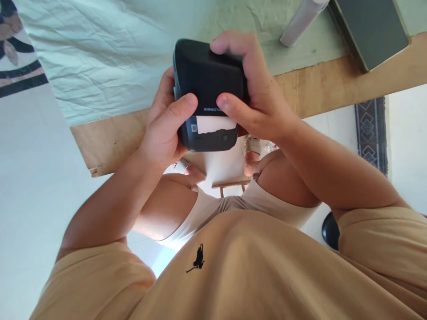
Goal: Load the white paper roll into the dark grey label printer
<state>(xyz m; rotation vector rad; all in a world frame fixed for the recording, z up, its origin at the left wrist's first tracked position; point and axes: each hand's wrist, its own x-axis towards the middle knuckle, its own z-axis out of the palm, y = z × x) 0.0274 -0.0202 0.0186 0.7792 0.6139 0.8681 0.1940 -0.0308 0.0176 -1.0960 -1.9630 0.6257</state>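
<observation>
The black printer (210, 75) is held in the grip of left hand (163, 126) and right hand (263, 91) at the near edge of the surface (310, 86). White paper (215, 124) is already exposed, apparently not yet detached.

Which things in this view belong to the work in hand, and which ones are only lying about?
In the work:
black NIIMBOT label printer, held by left hand and right hand
white paper showing at its front

Apparently just lying about:
white cylinder on the pale green cloth
grey box-shaped object by the wooden table edge
</observation>
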